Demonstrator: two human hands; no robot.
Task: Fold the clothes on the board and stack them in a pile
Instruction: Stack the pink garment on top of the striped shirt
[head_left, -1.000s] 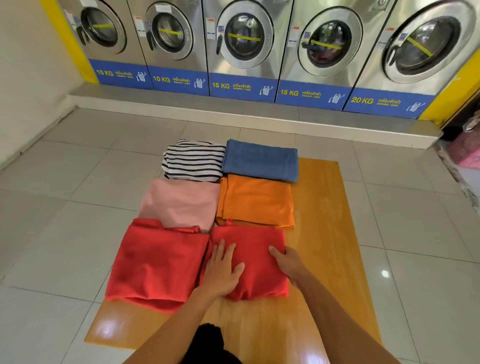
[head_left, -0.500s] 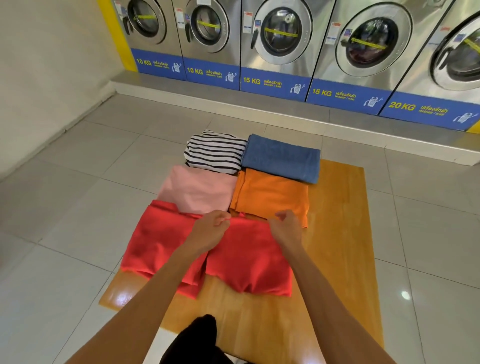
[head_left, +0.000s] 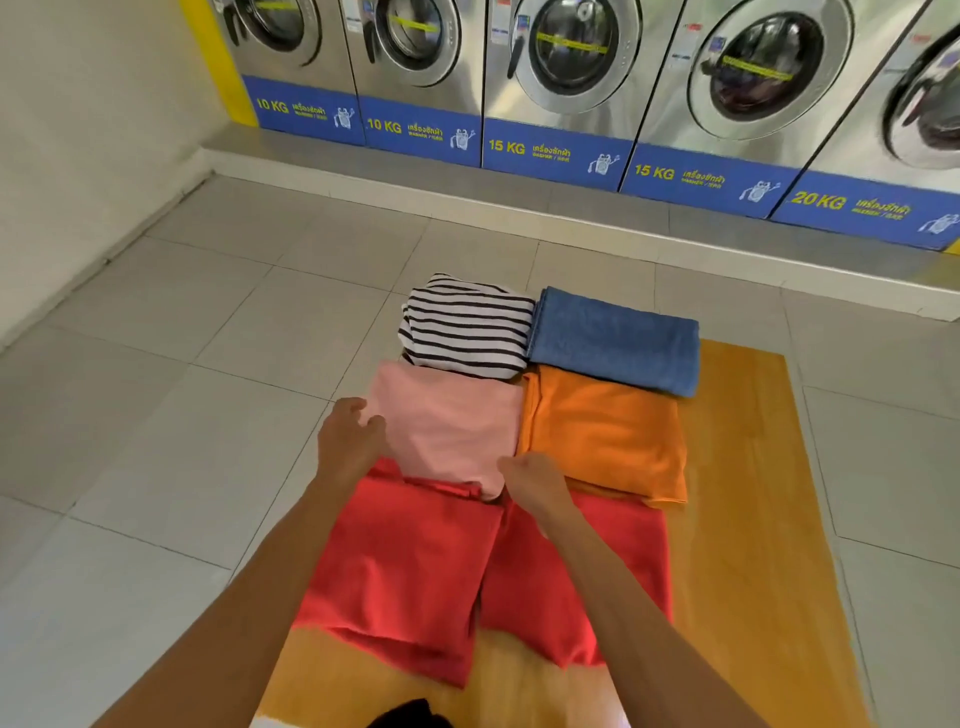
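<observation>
- Six folded garments lie on one wooden board (head_left: 748, 467), in three rows of two.
- Two red ones: one (head_left: 405, 571) under my left forearm, one (head_left: 628, 551) beside my right forearm.
- One pink one (head_left: 447, 421) between my two hands: left hand (head_left: 350, 441), right hand (head_left: 535, 483).
- One orange one (head_left: 602, 431) just right of my right hand.
- One striped one (head_left: 462, 327) and one blue one (head_left: 613, 338), beyond my hands.
- Five washing machines (head_left: 566, 62) stand in view: two marked 10 KG, two 15 KG, one 20 KG.

board (head_left: 743, 467): six folded garments (head_left: 613, 338), two columns, three rows | washers (head_left: 566, 62) behind
</observation>
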